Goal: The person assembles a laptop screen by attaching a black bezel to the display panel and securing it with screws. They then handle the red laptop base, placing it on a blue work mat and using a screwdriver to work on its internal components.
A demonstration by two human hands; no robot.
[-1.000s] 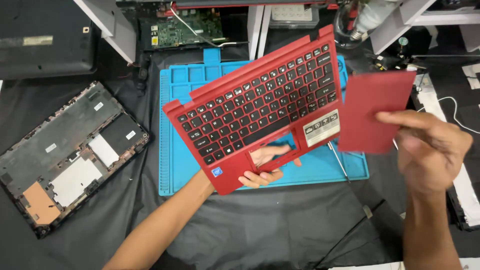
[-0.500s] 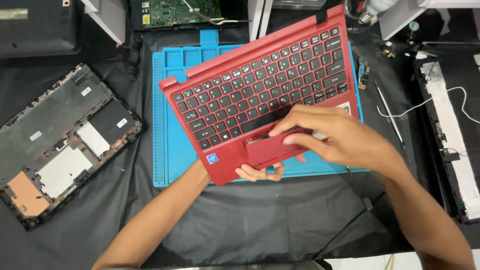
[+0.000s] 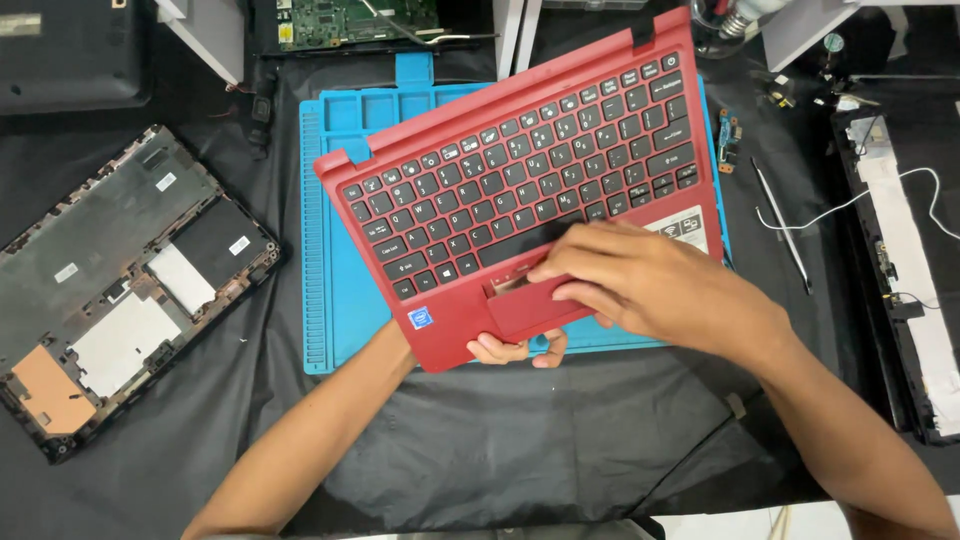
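1. Fingers of the left hand (image 3: 515, 350) grasp the red keyboard cover (image 3: 520, 190) from beneath its front edge, above the blue mat (image 3: 345, 200).
2. Right hand (image 3: 660, 285) fingers press the red touchpad panel (image 3: 525, 310) into the cover.
3. Black laptop base (image 3: 120, 280) lies far left of them.

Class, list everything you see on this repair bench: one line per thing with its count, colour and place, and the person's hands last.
keyboard deck: 1, red, tilted over the mat
touchpad panel: 1, red, at the deck's front opening
work mat: 1, blue, centre
laptop base shell: 1, dark grey, left
circuit board: 1, green, top
metal pry tool: 1, silver, right of mat
cloth: 1, black, covering the bench
left hand: under the deck's front edge
right hand: fingers on the touchpad panel
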